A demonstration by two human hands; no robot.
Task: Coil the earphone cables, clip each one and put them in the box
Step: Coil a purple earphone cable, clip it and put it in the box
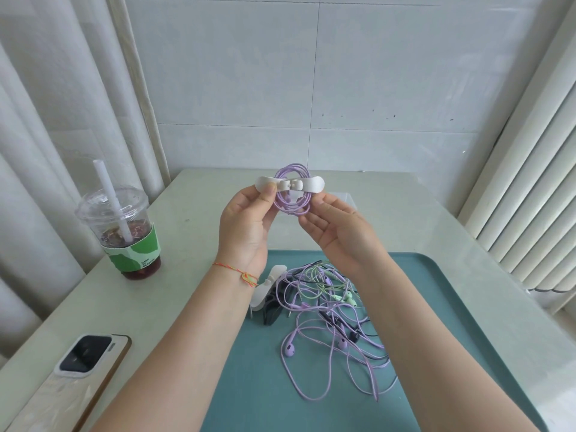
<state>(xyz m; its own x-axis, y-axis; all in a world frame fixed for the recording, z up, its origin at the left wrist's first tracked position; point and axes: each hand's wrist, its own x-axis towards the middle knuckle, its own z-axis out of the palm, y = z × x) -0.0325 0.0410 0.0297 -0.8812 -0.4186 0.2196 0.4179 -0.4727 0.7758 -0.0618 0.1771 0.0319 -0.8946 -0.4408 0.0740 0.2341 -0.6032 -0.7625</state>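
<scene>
Purple cable, wound into a round coil [291,190], hangs in the air in front of me above the far half of the table [420,213], its flat face turned toward me so I look straight through the ring. A white clip [290,183] lies across the upper part of the coil with its long axis running left to right; one wing points left, the other right, and its knobbly middle sits in the ring's opening. My left hand [246,226] pinches the left wing of the clip between thumb and forefinger, thumb on the near side. My right hand [338,232] has its palm toward me, fingers loosely bent, with the fingertips at the right side of the coil under the right wing; I cannot tell how firmly they grip it. A thin coloured string bracelet [246,275] is tied round my left wrist.

Below my wrists a teal tray [467,322] carries a loose tangle of earphones [336,325] in purple, pale green and black, cables crossing every way. At its left edge lie another white clip [268,288] and a dark clip [274,310] partly beneath it. Left of the tray on the table stand an iced drink cup [124,232] with a straw and green sleeve, and a phone [84,363] lying face down
</scene>
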